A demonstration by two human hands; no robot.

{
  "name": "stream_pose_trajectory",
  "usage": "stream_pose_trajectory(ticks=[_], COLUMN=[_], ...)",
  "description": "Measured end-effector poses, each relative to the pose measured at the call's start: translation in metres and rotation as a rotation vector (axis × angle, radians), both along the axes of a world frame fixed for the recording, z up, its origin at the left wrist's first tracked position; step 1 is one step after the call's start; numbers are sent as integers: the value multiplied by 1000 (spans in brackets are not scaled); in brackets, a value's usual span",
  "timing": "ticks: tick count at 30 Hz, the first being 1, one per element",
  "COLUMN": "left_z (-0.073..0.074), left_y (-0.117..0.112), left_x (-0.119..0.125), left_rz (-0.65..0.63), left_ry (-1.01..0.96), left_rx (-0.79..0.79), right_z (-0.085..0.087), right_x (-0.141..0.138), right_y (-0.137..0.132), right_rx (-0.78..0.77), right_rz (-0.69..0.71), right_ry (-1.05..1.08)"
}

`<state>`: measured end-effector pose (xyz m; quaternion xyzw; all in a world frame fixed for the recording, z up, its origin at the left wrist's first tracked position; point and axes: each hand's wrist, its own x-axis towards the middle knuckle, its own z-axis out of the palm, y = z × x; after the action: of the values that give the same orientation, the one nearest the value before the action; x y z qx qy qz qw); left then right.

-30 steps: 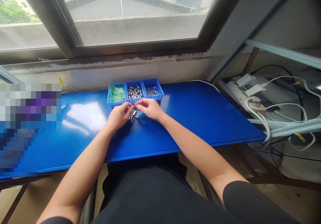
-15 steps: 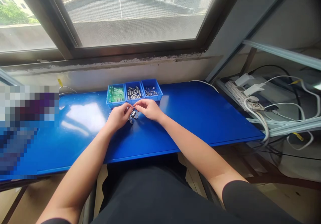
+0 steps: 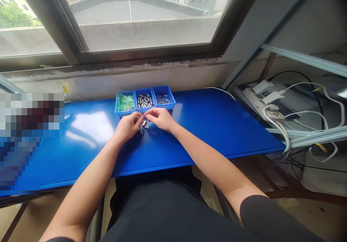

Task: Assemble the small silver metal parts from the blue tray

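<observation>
My left hand (image 3: 129, 126) and my right hand (image 3: 160, 118) meet with their fingertips pinched close together over the table. Whatever sits between the fingertips is too small to name. Just below them lies a small pile of metal parts (image 3: 144, 124), partly covered by my left fingers. Behind my hands stand three joined blue bins. The left bin (image 3: 125, 112) holds green pieces in clear wrapping, the middle bin (image 3: 143, 109) short silver-and-black cylinders, and the right bin (image 3: 168, 106) thin metal pins.
The blue table (image 3: 217, 126) runs below a window (image 3: 151, 50). To the right, a power strip (image 3: 267, 106) with white plugs and cables (image 3: 306, 113) lies beside a metal frame (image 3: 309, 59). A blurred-out patch (image 3: 29, 126) covers the left side.
Both hands stay pinched together in nearly the same place over the pile. The bins and the pile look the same.
</observation>
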<state>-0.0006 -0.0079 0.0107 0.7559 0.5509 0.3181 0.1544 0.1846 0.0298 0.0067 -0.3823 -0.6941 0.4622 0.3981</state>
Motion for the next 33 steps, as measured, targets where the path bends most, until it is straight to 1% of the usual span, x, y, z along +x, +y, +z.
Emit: stream_pose_trajectory(ticks=[33], left_z=[-3], left_y=[1], left_x=[-2], left_rz=[-1], left_ry=[8], left_rx=[-11], right_z=[0], right_x=[1], right_y=[0], right_rx=[30], right_rz=[3], right_ry=[-8])
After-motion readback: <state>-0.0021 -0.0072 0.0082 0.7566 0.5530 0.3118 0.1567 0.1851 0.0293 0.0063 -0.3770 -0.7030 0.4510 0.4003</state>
